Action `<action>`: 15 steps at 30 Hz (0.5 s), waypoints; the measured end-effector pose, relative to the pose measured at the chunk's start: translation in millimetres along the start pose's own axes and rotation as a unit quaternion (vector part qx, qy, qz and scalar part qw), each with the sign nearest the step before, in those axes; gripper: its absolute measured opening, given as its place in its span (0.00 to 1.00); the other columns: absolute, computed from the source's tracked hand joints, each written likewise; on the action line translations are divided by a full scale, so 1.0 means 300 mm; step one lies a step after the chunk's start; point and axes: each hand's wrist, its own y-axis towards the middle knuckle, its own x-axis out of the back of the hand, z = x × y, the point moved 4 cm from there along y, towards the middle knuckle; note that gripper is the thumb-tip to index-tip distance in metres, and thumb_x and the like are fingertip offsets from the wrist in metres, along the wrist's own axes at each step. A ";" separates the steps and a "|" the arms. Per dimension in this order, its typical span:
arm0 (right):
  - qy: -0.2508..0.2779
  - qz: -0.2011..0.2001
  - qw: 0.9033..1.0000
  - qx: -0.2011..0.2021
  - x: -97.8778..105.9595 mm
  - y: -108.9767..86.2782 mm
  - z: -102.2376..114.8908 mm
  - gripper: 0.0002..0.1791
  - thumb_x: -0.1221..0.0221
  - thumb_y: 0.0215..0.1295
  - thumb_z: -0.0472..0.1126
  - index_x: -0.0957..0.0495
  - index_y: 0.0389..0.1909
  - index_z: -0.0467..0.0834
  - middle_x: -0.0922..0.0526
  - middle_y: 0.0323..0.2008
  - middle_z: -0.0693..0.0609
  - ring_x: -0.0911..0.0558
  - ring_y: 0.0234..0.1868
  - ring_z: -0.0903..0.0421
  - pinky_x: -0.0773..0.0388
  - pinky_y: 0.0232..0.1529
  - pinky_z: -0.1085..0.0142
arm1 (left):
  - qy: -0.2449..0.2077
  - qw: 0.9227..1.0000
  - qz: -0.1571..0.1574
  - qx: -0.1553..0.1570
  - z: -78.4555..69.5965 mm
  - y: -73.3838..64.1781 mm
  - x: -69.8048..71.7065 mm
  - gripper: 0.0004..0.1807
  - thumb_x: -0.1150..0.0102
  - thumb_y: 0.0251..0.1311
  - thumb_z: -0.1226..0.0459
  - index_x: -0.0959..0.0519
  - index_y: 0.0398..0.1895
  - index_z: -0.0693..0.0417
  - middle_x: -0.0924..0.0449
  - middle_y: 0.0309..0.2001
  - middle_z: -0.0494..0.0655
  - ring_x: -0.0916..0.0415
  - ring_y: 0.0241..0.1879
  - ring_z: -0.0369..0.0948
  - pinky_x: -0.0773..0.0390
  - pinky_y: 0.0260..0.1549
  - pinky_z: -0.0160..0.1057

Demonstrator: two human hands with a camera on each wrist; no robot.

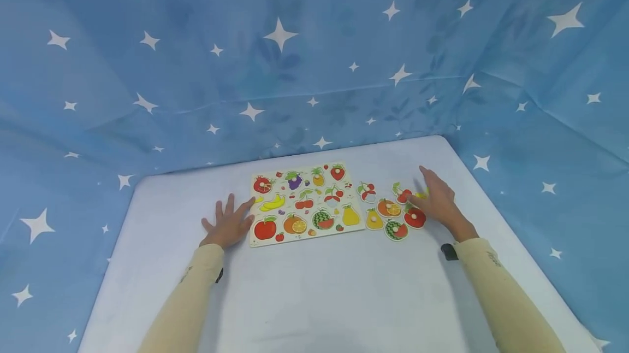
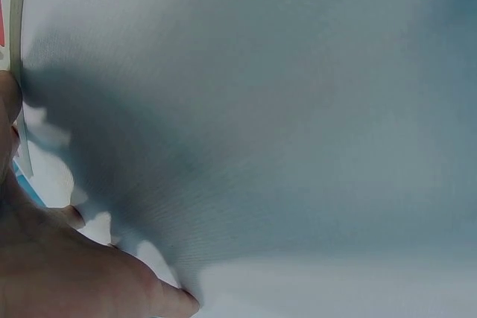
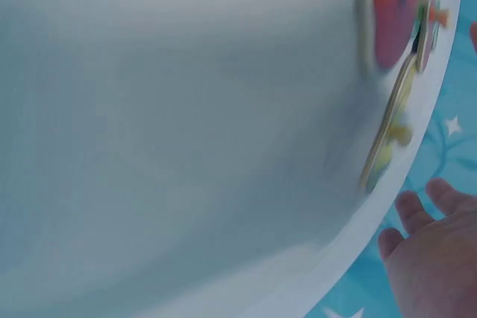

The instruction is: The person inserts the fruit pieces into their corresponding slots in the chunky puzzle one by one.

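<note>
A wooden fruit puzzle board (image 1: 354, 205) lies flat on the white table. My left hand (image 1: 228, 227) rests at its left edge with the fingers spread, thumb and index finger touching the board. In the left wrist view only part of that hand (image 2: 82, 273) shows. My right hand (image 1: 437, 197) hovers over loose knobbed pieces on the right, fingers extended. Its thumb is near a red cherry piece (image 1: 403, 195), and a yellow piece (image 1: 423, 193) is partly hidden beneath it. In the right wrist view the yellow piece (image 3: 387, 132) stands apart from the fingers (image 3: 414, 212).
Left of my right hand lie an apple piece (image 1: 415, 218), an orange piece (image 1: 389, 209), a pear piece (image 1: 374, 220), a watermelon piece (image 1: 396, 230) and another cherry piece (image 1: 367, 192). A blue star-patterned curtain (image 1: 314, 63) surrounds the white table (image 1: 314, 293).
</note>
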 end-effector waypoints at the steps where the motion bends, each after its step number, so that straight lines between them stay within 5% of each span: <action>1: 0.000 -0.003 1.000 -0.004 0.005 -0.005 -0.011 0.54 0.30 0.70 0.45 0.53 0.85 0.34 0.49 0.81 0.26 0.51 0.80 0.26 0.56 0.73 0.23 | -0.003 1.000 0.001 0.000 0.000 0.000 0.000 0.36 0.53 0.82 0.46 0.46 0.88 0.38 0.75 0.86 0.65 0.82 0.80 0.72 0.75 0.63 0.86; 15: 0.027 -0.019 0.998 -0.050 0.025 -0.061 -0.099 0.25 0.37 0.77 0.42 0.25 0.67 0.31 0.35 0.74 0.27 0.43 0.75 0.25 0.53 0.71 0.23 | -0.005 1.000 -0.004 -0.013 -0.005 -0.010 0.001 0.37 0.52 0.81 0.47 0.46 0.87 0.42 0.73 0.85 0.69 0.80 0.79 0.75 0.76 0.61 0.87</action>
